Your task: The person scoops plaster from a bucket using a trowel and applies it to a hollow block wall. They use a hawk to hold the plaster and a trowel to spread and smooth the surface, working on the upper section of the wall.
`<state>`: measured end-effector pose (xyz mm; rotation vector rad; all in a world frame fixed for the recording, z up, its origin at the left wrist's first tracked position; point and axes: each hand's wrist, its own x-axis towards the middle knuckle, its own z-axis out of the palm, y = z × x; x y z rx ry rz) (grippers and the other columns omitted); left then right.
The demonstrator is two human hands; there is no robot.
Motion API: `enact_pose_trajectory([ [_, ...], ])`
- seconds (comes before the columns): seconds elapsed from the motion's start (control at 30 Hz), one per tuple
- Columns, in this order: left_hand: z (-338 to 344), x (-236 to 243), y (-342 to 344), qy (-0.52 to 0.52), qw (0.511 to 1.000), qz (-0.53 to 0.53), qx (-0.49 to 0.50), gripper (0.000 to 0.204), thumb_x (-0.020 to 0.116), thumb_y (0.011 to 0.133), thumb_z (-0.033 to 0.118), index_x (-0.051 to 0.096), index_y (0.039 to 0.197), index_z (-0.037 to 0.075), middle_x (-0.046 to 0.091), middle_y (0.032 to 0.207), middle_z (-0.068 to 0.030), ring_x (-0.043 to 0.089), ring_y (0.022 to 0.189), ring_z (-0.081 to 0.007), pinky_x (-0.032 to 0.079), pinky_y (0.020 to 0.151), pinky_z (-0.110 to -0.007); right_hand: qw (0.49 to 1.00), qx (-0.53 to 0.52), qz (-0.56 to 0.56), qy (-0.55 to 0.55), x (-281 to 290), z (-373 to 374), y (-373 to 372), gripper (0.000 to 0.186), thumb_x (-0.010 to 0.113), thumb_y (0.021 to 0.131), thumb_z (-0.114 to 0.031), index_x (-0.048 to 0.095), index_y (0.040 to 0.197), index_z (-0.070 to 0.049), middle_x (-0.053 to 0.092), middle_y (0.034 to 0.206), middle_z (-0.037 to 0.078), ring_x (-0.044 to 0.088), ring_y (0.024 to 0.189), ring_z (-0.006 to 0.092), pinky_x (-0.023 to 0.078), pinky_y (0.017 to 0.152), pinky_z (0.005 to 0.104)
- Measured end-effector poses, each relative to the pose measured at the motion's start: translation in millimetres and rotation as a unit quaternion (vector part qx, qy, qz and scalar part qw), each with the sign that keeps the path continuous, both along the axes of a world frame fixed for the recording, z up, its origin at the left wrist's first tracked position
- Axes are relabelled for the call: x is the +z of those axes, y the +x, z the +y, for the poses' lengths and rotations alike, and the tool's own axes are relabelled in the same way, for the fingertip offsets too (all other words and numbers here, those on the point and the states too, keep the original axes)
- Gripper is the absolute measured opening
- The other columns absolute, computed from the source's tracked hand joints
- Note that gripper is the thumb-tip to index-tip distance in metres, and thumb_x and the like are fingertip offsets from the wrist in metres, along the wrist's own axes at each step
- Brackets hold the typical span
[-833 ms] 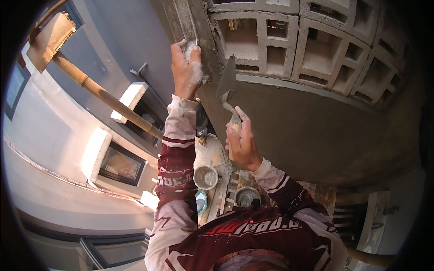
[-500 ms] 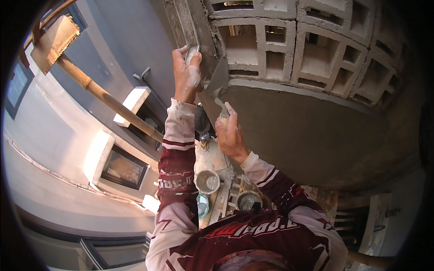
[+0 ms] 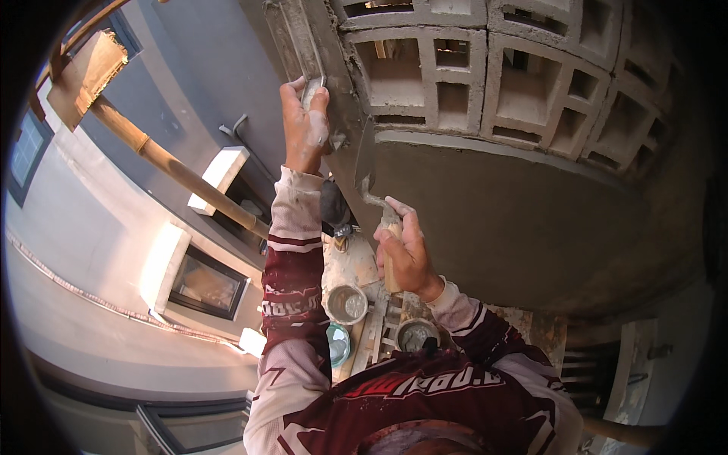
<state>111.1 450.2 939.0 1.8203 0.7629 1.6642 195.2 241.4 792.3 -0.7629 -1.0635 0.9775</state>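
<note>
My left hand (image 3: 303, 127) grips a long metal straightedge (image 3: 292, 42) held upright against the corner of a wall. In my right hand (image 3: 403, 246) is a plastering trowel (image 3: 367, 163) by its wooden handle; its blade stands on edge against the wet grey render (image 3: 500, 220) at the corner, just right of the straightedge. Above the render sit pale concrete ventilation blocks (image 3: 485, 68) with square openings. Both sleeves are dark red and white.
Far below are two small buckets (image 3: 347, 305) (image 3: 415, 334) on a scaffold plank (image 3: 375, 334). A bamboo pole (image 3: 174, 171) slants across on the left, over neighbouring walls and a window (image 3: 206, 282). The ground lies well beneath me.
My right hand has carried the trowel up and left to the corner, turning the blade from flat to edge-on. My left hand has slid slightly higher on the straightedge.
</note>
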Motion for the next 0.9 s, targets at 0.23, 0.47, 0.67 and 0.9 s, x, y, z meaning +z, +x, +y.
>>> enact_pose_trajectory([
  [0.23,-19.2,6.4,3.1,-0.031,0.999,-0.008,-0.012,0.037,0.062,0.095,0.020,0.047,0.124,0.002,0.056,0.085,-0.0026,0.051,0.062,-0.0080,0.043,0.053,-0.025,0.979,0.088,0.173,-0.058,25.1,-4.3,11.8,0.057,0.046,0.098,-0.016,0.024,0.149,-0.005,0.054,0.098,0.010,0.055,0.059,0.0135,0.050,0.043,0.0296],
  [0.47,-25.2,8.8,2.7,-0.037,0.999,-0.005,-0.002,0.037,0.060,0.095,0.018,0.046,0.125,0.000,0.056,0.085,-0.0050,0.051,0.060,-0.0082,0.044,0.052,-0.027,0.954,0.159,0.239,-0.083,55.4,-6.6,38.4,0.054,0.047,0.099,-0.019,0.028,0.147,-0.003,0.055,0.097,0.011,0.056,0.062,0.0147,0.050,0.043,0.0311],
  [0.67,-15.9,4.1,1.5,-0.025,1.000,0.007,0.011,0.038,0.059,0.096,0.019,0.047,0.125,-0.001,0.058,0.090,-0.0083,0.053,0.065,-0.0103,0.046,0.057,-0.029,0.964,0.172,0.177,-0.100,84.7,-7.4,57.4,0.051,0.042,0.101,-0.017,0.026,0.147,-0.001,0.054,0.097,0.012,0.055,0.061,0.0152,0.050,0.041,0.0287],
  [0.9,-8.0,0.3,-1.8,-0.001,0.999,0.011,0.031,0.038,0.059,0.095,0.020,0.047,0.125,-0.001,0.059,0.089,-0.0085,0.055,0.068,-0.0117,0.047,0.060,-0.029,0.968,0.199,0.100,-0.116,94.6,-27.2,86.8,0.051,0.045,0.100,-0.016,0.030,0.146,0.000,0.055,0.094,0.011,0.055,0.059,0.0134,0.050,0.041,0.0279],
])
